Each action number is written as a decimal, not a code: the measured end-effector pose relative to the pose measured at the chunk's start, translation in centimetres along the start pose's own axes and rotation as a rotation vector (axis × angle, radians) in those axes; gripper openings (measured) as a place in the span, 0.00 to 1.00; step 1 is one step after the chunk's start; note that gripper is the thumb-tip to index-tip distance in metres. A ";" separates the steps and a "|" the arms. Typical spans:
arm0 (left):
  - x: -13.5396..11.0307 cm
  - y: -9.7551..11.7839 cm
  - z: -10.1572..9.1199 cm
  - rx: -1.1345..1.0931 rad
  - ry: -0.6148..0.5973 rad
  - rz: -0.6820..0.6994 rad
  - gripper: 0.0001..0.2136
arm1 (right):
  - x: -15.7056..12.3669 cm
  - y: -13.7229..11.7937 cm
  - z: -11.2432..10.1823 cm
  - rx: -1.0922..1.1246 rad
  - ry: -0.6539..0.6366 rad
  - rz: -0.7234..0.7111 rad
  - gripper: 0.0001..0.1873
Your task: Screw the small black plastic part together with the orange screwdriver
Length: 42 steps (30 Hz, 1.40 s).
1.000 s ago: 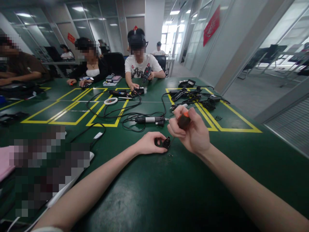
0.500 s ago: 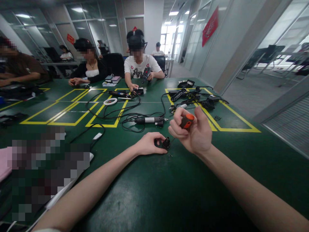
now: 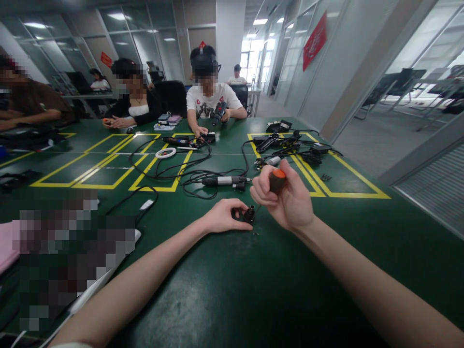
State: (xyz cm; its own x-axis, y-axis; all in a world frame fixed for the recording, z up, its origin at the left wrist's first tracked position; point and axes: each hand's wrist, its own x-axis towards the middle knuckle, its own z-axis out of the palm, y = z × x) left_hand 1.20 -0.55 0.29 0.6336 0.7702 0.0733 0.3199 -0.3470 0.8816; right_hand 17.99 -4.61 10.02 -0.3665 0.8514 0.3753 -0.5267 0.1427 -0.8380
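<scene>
Here's the risk: the black part (image 3: 249, 214) sits on the table (image 3: 203, 285), and if the screwdriver (image 3: 277, 180) slants too far its tip could skid into the thumb beside it; whether that tip touches now, I can't tell; the tiny loose bits (image 3: 255, 234), at five o'clock from the part, could scatter if a thumb brushes them; now the pose: left hand (image 3: 228, 215) low at nine o'clock, thumb and fingers curved around the part, pinching it; right hand (image 3: 290, 195) raised at two o'clock, fingers curled round the handle, orange end up.
</scene>
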 end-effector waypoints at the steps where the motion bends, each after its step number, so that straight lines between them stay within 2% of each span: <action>1: 0.0 0.0 0.0 -0.003 0.001 0.001 0.18 | -0.1 0.1 0.0 0.003 -0.003 -0.009 0.31; 4: 0.1 0.0 -0.1 -0.022 0.001 -0.006 0.17 | -0.3 0.2 0.0 -0.018 -0.005 -0.055 0.30; 7: 0.2 -0.1 -0.1 -0.046 0.002 -0.020 0.17 | -0.4 0.5 0.1 -0.095 0.020 -0.078 0.23; 13: 0.3 -0.2 0.0 -0.073 -0.014 -0.023 0.18 | -0.1 1.8 -0.1 -0.270 0.132 -0.157 0.20; 16: 0.3 -0.3 0.0 -0.070 -0.041 -0.021 0.20 | -0.8 2.3 -0.8 -0.528 0.199 -0.216 0.17; 20: 0.1 -0.3 0.0 -0.045 -0.072 0.000 0.20 | -2.7 2.6 -2.5 -1.074 0.199 -0.269 0.12; 22: 0.1 -0.3 0.0 -0.042 -0.073 0.008 0.19 | -3.6 2.7 -3.2 -1.193 0.211 -0.256 0.10; 24: 0.1 -0.2 0.0 -0.035 -0.065 0.007 0.20 | -4.3 2.8 -3.3 -1.203 0.231 -0.230 0.09; 29: 0.0 -0.2 0.2 0.010 -0.045 0.021 0.18 | -5.0 3.5 -2.0 -1.025 0.320 -0.089 0.06; 35: -0.1 0.1 0.2 0.022 -0.058 0.032 0.17 | -5.5 4.4 -1.8 -0.887 0.503 -0.103 0.11; 39: -0.2 0.1 0.1 0.025 -0.062 0.018 0.16 | -5.6 4.2 -1.7 -0.802 0.484 -0.034 0.16; 42: -0.2 0.0 0.0 -0.015 -0.078 0.020 0.16 | -5.6 4.0 -1.5 -0.792 0.469 -0.039 0.19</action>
State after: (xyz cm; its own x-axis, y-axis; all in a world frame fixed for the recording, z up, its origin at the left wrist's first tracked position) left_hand 1.05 -0.73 0.27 0.6927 0.7191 0.0552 0.2964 -0.3536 0.8872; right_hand 19.11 -8.08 3.98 0.0803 0.9314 0.3549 0.2102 0.3322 -0.9195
